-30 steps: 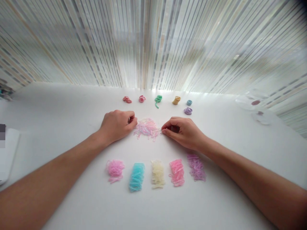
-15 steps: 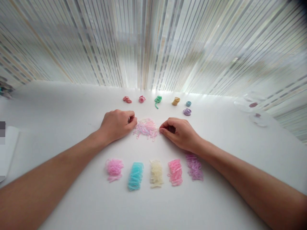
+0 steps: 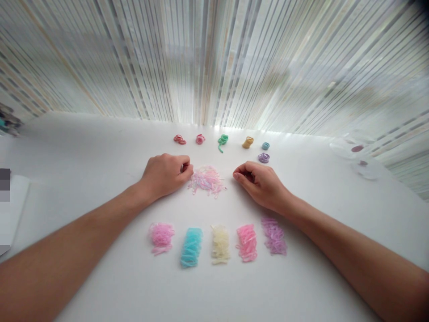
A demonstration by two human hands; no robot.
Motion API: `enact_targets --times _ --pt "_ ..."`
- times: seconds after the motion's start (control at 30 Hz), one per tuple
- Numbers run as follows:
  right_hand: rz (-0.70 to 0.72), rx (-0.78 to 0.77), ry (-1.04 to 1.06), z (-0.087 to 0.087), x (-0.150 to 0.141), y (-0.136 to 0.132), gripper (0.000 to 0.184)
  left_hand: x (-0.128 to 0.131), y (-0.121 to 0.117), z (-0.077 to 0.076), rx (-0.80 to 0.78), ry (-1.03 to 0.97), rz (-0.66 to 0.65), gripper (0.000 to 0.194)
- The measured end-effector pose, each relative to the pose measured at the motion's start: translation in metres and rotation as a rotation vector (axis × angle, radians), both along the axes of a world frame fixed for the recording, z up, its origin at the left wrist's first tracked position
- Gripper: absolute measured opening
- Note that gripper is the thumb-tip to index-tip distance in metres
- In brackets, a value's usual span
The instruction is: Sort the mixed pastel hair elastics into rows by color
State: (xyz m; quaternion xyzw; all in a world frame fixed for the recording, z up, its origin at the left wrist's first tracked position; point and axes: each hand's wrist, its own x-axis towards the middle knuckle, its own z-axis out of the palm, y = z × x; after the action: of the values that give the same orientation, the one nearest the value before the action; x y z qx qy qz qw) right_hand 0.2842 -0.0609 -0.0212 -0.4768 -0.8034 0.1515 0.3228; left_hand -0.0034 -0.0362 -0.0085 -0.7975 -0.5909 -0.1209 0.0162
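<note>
A loose pile of small pale pink, white and lilac rubber bands [image 3: 208, 181] lies between my hands on the white table. At its left edge rests my left hand [image 3: 167, 173], fingers curled and closed; what they hold, if anything, is hidden. My right hand [image 3: 259, 183] is a short way off the pile's right side, thumb and forefinger pinched together. Whatever may be in that pinch is too small to make out. Nearer to me, in a row, lie pink bands [image 3: 162, 237], turquoise bands [image 3: 191, 247], cream bands [image 3: 220, 244], rose bands [image 3: 247, 243] and purple bands [image 3: 275, 237].
Toward the back sit small coils: red [image 3: 179, 139], pink [image 3: 200, 139], green [image 3: 223, 140], mustard [image 3: 248, 142], blue [image 3: 266, 146] and lilac [image 3: 264, 158]. Clear round objects [image 3: 363, 170] stand at right. A striped curtain [image 3: 208, 62] hangs behind the table.
My right hand has drawn away to the right from the pile's edge, still pinched. My left hand stays beside the pile. The whole view has shifted slightly.
</note>
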Motion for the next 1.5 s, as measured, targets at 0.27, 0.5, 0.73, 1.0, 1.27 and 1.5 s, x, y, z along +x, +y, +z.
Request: enact_targets --times 0.27,0.5,0.73,1.0,1.27,1.5 --pt "0.033 -0.012 -0.014 -0.0019 0.0008 -0.0006 0.013 -0.0001 0.0001 -0.0004 0.006 0.004 -0.005 0.035" --pt "0.06 -0.009 -0.028 -0.002 0.001 -0.0002 0.012 0.0 0.0002 -0.0004 0.018 0.014 -0.012 0.036" --pt "0.087 -0.011 -0.033 -0.0014 0.0007 0.0001 0.015 0.0001 0.0 -0.0002 0.019 0.019 -0.015 0.037" --pt "0.093 -0.024 -0.035 -0.0029 0.0015 0.0006 0.015 0.0006 0.0 0.0001 0.017 0.032 -0.01 0.037" --pt "0.112 -0.031 -0.08 -0.0009 0.0026 -0.0001 0.013 0.0008 -0.0015 0.0022 0.021 0.034 -0.016 0.037" --pt "0.127 -0.024 -0.097 -0.0003 0.0028 0.0002 0.011 0.0018 -0.0016 0.0032 0.005 0.034 -0.003 0.038"
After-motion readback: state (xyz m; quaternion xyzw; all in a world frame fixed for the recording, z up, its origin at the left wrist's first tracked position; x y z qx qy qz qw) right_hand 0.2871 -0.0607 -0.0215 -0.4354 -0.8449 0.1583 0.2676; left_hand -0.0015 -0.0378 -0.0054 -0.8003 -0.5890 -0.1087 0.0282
